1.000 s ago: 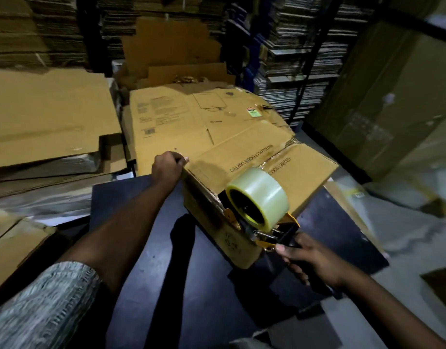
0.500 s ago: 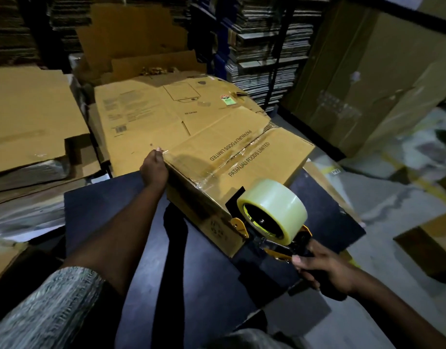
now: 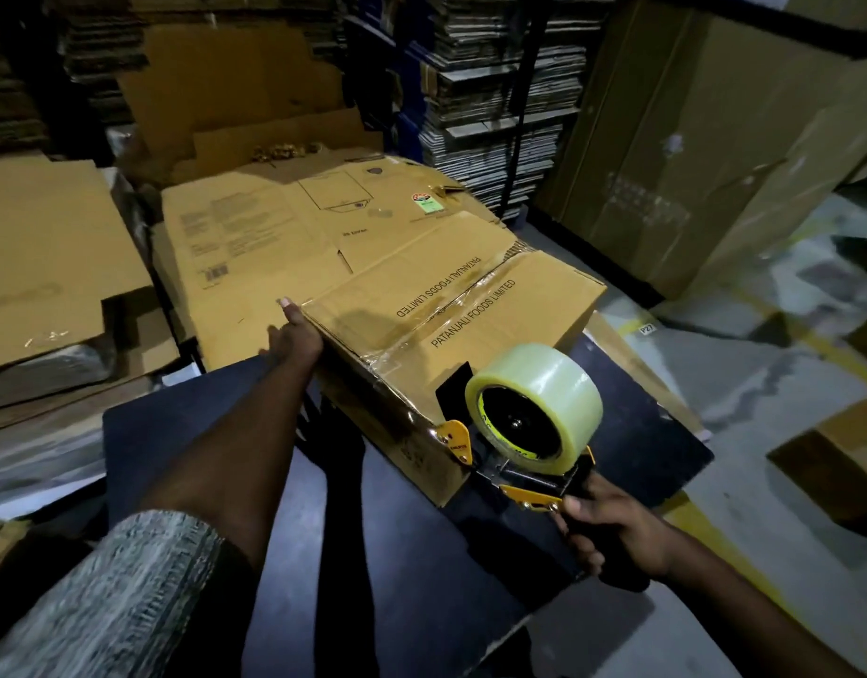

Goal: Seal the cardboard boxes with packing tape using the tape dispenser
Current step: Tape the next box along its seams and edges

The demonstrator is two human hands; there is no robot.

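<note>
A brown cardboard box printed with black lettering lies on a dark table. Clear tape runs along the seam between its closed top flaps. My left hand holds the box's far left corner, thumb up along the edge. My right hand grips the black handle of a yellow tape dispenser, which carries a large clear tape roll. The dispenser's front end sits against the box's near right corner.
Flattened cardboard sheets lie behind the box and at the left. Stacks of folded cartons fill the racks at the back. Large boxes stand at the right. A small box sits on the grey floor.
The dispenser has come down from the box's top onto its near right corner. My left hand stayed on the far left corner. The camera shifted, so the scene slid left.
</note>
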